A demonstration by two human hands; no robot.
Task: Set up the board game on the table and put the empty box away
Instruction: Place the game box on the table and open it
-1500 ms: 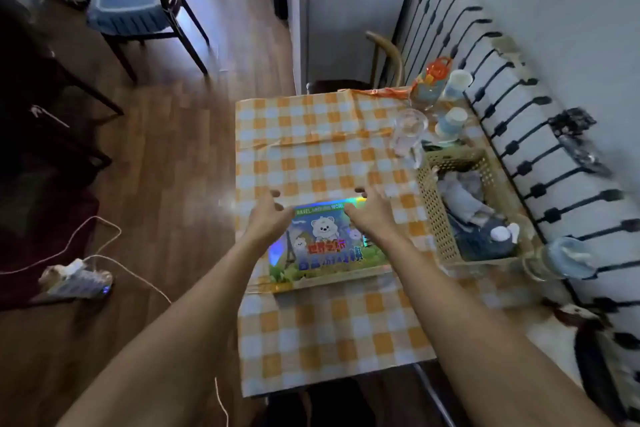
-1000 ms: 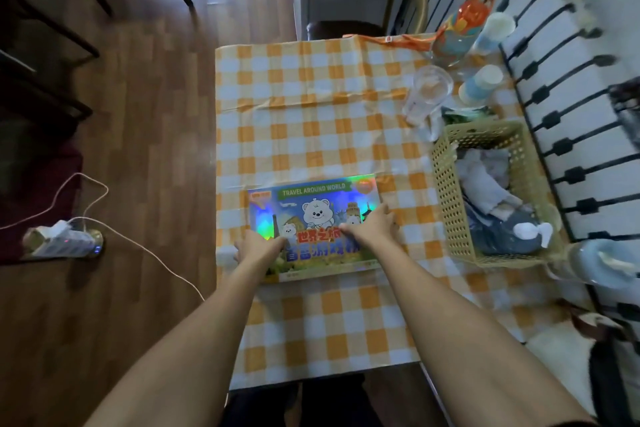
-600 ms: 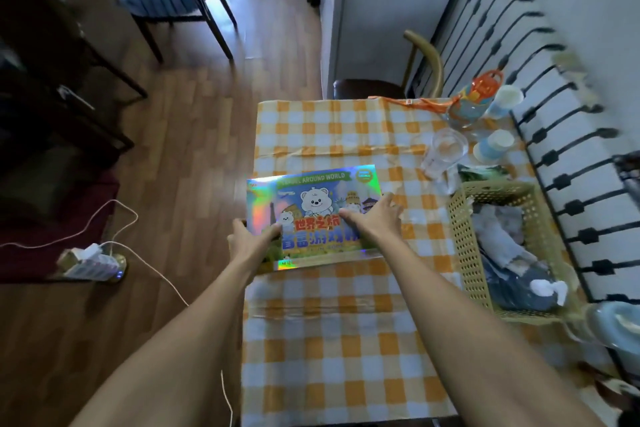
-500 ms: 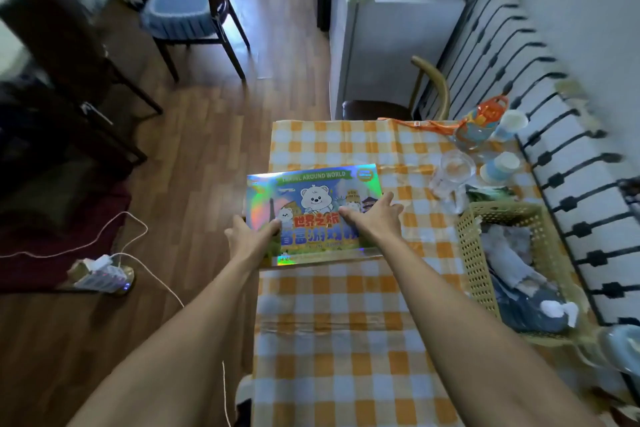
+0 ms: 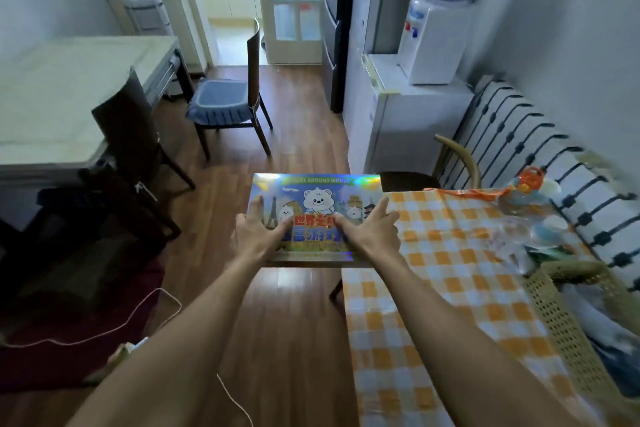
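Observation:
The board game box (image 5: 317, 196) is flat, shiny and rainbow-tinted, with white cartoon bears and "AROUND WORLD" on its lid. It hangs in the air over the wooden floor, just left of the table (image 5: 446, 274) with the orange-and-white checked cloth. My left hand (image 5: 258, 230) grips its near left part, thumb on the lid. My right hand (image 5: 369, 230) grips its near right part, fingers spread across the lid. What lies under the box is hidden.
A woven basket (image 5: 568, 319) with cloths stands on the table's right side, with cups and a clear glass (image 5: 510, 229) behind it. A chair with a blue cushion (image 5: 221, 102) stands ahead. A white desk (image 5: 59, 97) and dark chair are left. A cable (image 5: 156, 315) crosses the floor.
Both hands lifted the box off the table and carried it left, out over the floor. The view swung up toward the room and the doorway.

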